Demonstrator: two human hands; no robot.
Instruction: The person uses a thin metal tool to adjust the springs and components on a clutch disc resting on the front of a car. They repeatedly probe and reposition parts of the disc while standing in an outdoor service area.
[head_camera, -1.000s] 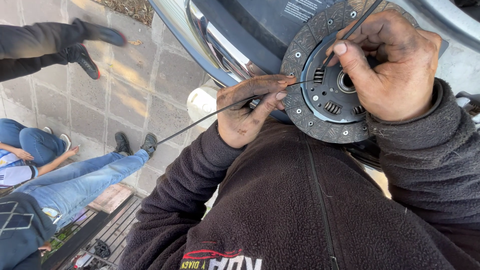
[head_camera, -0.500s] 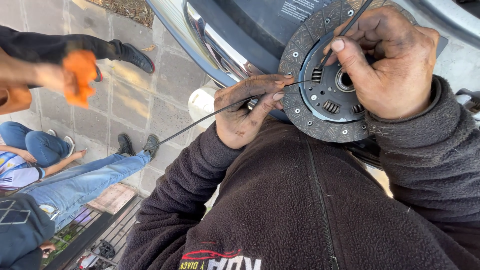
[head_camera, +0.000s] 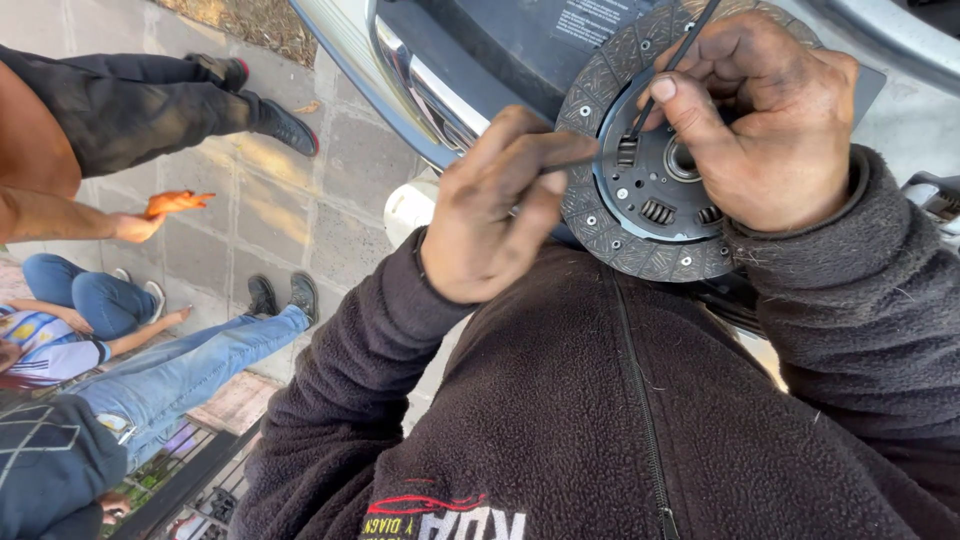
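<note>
A round clutch disc (head_camera: 640, 215) with a grey friction ring, dark metal hub and coil springs rests against my chest. My right hand (head_camera: 765, 120) grips the disc over its hub, thumb pressing a thin dark wire (head_camera: 690, 35) onto the hub's edge. The wire runs up out of the top of the view. My left hand (head_camera: 495, 210) is at the disc's left rim, fingers pinched on the wire's other end. Both hands are smeared with grease.
A vehicle's body and chrome bumper (head_camera: 420, 80) stand just beyond the disc. Stone paving (head_camera: 300, 210) lies to the left. Other people are there: a walker's dark legs (head_camera: 150, 100), an outstretched hand (head_camera: 150, 215), someone seated in jeans (head_camera: 180, 370).
My left hand has turned and risen along the disc's left rim, covering the wire that trailed down-left. The walker has moved right. The view has shifted slightly.
</note>
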